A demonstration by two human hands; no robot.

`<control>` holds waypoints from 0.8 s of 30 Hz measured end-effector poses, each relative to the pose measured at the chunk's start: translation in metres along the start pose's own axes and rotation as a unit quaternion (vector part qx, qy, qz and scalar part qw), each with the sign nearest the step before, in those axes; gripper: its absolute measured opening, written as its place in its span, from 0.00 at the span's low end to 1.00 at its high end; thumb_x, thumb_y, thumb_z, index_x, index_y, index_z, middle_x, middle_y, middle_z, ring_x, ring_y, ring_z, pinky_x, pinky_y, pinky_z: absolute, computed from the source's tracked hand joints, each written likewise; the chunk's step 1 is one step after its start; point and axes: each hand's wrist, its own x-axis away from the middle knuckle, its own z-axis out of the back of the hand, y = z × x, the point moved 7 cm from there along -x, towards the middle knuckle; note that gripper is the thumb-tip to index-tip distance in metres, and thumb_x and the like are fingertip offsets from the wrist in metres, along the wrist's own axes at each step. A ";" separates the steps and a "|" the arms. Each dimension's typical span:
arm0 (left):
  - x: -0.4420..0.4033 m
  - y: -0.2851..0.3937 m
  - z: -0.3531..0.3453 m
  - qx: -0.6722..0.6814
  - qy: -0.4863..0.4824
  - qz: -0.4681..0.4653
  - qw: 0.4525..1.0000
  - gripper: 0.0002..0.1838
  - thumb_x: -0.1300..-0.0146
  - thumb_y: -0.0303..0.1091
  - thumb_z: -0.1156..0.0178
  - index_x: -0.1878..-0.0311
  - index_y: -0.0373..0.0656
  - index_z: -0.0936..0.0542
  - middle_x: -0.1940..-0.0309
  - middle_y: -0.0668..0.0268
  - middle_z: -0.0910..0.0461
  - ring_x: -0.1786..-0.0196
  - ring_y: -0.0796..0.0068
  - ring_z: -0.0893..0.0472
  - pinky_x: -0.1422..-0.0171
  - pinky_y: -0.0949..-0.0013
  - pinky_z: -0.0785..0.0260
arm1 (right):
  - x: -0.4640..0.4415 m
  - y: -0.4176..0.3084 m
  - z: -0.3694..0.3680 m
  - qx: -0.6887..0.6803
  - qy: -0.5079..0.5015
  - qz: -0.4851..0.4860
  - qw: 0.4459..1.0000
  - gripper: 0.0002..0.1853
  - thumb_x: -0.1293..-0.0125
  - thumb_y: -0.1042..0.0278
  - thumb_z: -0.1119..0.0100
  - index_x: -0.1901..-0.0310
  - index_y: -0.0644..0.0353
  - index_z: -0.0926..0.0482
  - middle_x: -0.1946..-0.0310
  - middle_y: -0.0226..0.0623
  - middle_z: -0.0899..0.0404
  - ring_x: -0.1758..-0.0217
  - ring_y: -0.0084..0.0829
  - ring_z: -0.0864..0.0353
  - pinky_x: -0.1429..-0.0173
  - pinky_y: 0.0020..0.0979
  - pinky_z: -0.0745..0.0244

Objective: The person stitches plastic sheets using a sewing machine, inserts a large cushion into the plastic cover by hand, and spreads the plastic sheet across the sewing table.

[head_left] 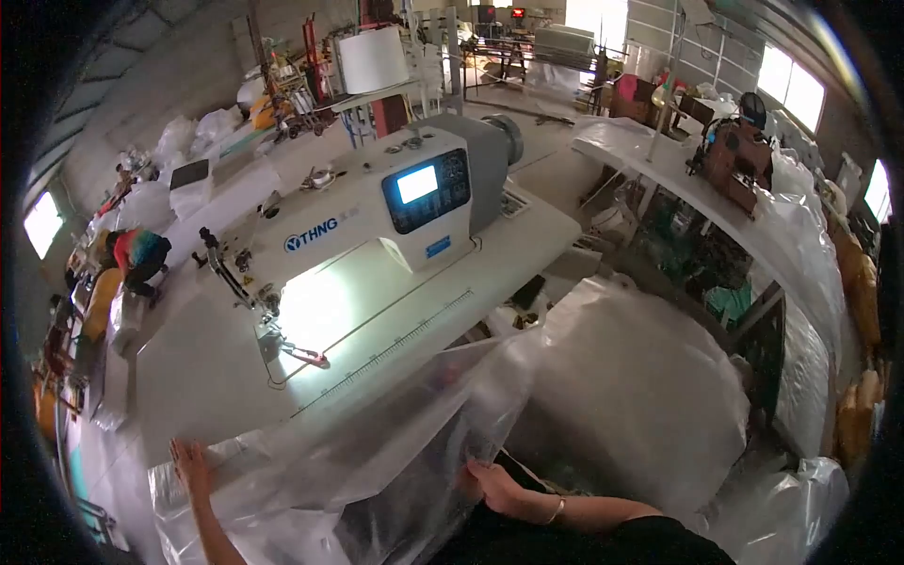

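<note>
A sheet of clear plastic film (377, 485) hangs in folds over the front of the sewing table, between me and a white industrial sewing machine (353, 221). My left hand (193, 471) lies flat with fingers extended at the film's left end, on the pale tabletop. Near my body, my right hand (499, 490) is closed on the film's right part, its fingertips partly hidden. The machine's lamp lights the needle area (282, 344), and its display panel (424, 188) glows. Neither hand touches the machine head.
Right of the machine lies a large bundle of plastic (640, 377). Beyond it stand a long bench (621, 146) and a brown machine (739, 165). Behind the sewing head is a big white thread cone (374, 58). Another person (141, 252) bends over at far left.
</note>
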 end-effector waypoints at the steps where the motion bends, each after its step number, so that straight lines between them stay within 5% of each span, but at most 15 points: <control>1: 0.000 -0.003 0.005 0.043 0.008 0.021 0.999 0.38 0.36 0.55 0.55 0.31 0.41 0.48 0.31 0.55 0.50 0.28 0.57 0.51 0.29 0.53 0.59 | -0.001 0.009 0.001 -0.120 0.051 -0.033 0.991 0.16 0.31 0.52 0.56 0.61 0.59 0.29 0.71 0.28 0.29 0.67 0.26 0.29 0.60 0.31 0.30; 2: -0.001 -0.004 0.009 0.042 0.011 0.024 0.999 0.38 0.36 0.55 0.55 0.31 0.41 0.48 0.31 0.55 0.50 0.28 0.57 0.51 0.29 0.53 0.59 | 0.001 -0.005 -0.002 -0.135 0.086 -0.020 0.987 0.17 0.30 0.51 0.58 0.68 0.56 0.30 0.75 0.26 0.31 0.72 0.24 0.31 0.67 0.30 0.32; 4: -0.001 -0.005 0.015 0.142 0.038 0.000 0.989 0.38 0.36 0.56 0.55 0.31 0.41 0.50 0.31 0.53 0.50 0.29 0.55 0.52 0.28 0.54 0.59 | 0.026 -0.084 -0.024 -0.034 0.057 0.165 0.984 0.20 0.29 0.49 0.61 0.74 0.53 0.32 0.83 0.24 0.38 0.81 0.20 0.39 0.76 0.25 0.44; 8: 0.000 0.005 0.025 0.102 0.026 0.060 0.993 0.38 0.36 0.54 0.54 0.31 0.41 0.51 0.32 0.50 0.49 0.30 0.51 0.49 0.29 0.54 0.56 | 0.067 -0.218 -0.045 0.013 0.110 0.303 0.947 0.22 0.30 0.46 0.63 0.74 0.53 0.32 0.84 0.23 0.37 0.84 0.19 0.41 0.79 0.24 0.45; 11: -0.030 -0.033 -0.003 0.151 0.086 0.049 0.984 0.37 0.36 0.51 0.53 0.31 0.40 0.51 0.34 0.48 0.47 0.32 0.48 0.46 0.30 0.55 0.52 | 0.083 -0.309 -0.025 0.217 0.230 0.408 0.856 0.28 0.31 0.41 0.67 0.79 0.54 0.32 0.85 0.24 0.36 0.83 0.20 0.40 0.79 0.26 0.45; 12: -0.041 -0.047 -0.011 0.109 0.103 0.019 0.988 0.37 0.36 0.51 0.52 0.31 0.40 0.51 0.34 0.48 0.46 0.32 0.48 0.45 0.30 0.55 0.51 | 0.091 -0.333 -0.018 0.129 0.208 0.482 0.842 0.28 0.31 0.43 0.65 0.81 0.55 0.32 0.85 0.25 0.34 0.83 0.21 0.40 0.79 0.25 0.47; 13: -0.052 -0.060 -0.020 0.067 0.119 -0.011 0.991 0.37 0.37 0.50 0.52 0.31 0.40 0.50 0.34 0.48 0.45 0.33 0.49 0.44 0.31 0.55 0.51 | 0.116 -0.356 -0.015 0.193 0.288 0.531 0.773 0.27 0.31 0.45 0.64 0.81 0.54 0.32 0.85 0.24 0.35 0.83 0.20 0.41 0.79 0.25 0.48; 15: -0.060 -0.074 -0.038 -0.018 0.146 -0.073 0.986 0.37 0.37 0.50 0.51 0.32 0.40 0.49 0.35 0.49 0.43 0.33 0.50 0.42 0.31 0.56 0.50 | 0.142 -0.381 0.005 0.194 0.298 0.576 0.736 0.25 0.31 0.46 0.62 0.81 0.54 0.31 0.85 0.22 0.36 0.83 0.18 0.41 0.80 0.24 0.49; 17: -0.059 -0.082 -0.047 -0.049 0.156 -0.101 0.981 0.37 0.38 0.49 0.50 0.32 0.40 0.48 0.35 0.49 0.42 0.34 0.50 0.41 0.31 0.56 0.50 | 0.141 -0.374 0.042 0.234 0.320 0.578 0.713 0.23 0.32 0.48 0.57 0.80 0.54 0.31 0.84 0.20 0.37 0.82 0.16 0.41 0.80 0.23 0.48; 19: -0.062 -0.071 -0.030 0.083 0.136 -0.053 0.986 0.36 0.39 0.49 0.49 0.32 0.42 0.47 0.35 0.48 0.42 0.34 0.50 0.41 0.31 0.56 0.50 | 0.107 -0.333 0.092 0.297 0.371 0.492 0.730 0.21 0.35 0.51 0.51 0.80 0.57 0.31 0.84 0.21 0.37 0.82 0.17 0.40 0.79 0.24 0.46; 20: -0.061 -0.059 -0.014 0.154 0.128 -0.027 0.979 0.36 0.39 0.49 0.48 0.32 0.42 0.46 0.36 0.48 0.42 0.34 0.50 0.41 0.31 0.57 0.50 | 0.079 -0.300 0.124 0.338 0.383 0.377 0.773 0.20 0.37 0.52 0.47 0.80 0.58 0.29 0.84 0.23 0.35 0.81 0.17 0.38 0.79 0.25 0.44; 22: -0.055 -0.043 0.014 0.240 0.117 0.006 0.964 0.36 0.40 0.49 0.47 0.32 0.44 0.45 0.36 0.47 0.42 0.34 0.50 0.41 0.31 0.57 0.50 | 0.031 -0.225 0.171 0.504 0.378 0.330 0.703 0.21 0.37 0.51 0.47 0.75 0.62 0.21 0.78 0.35 0.22 0.77 0.24 0.27 0.73 0.29 0.34; 24: -0.049 -0.034 0.031 0.259 0.116 0.021 0.959 0.36 0.40 0.49 0.47 0.32 0.45 0.44 0.36 0.47 0.42 0.34 0.50 0.40 0.31 0.57 0.50 | -0.003 -0.169 0.191 0.569 0.347 0.154 0.729 0.19 0.37 0.54 0.46 0.67 0.66 0.20 0.74 0.41 0.19 0.71 0.31 0.22 0.66 0.32 0.28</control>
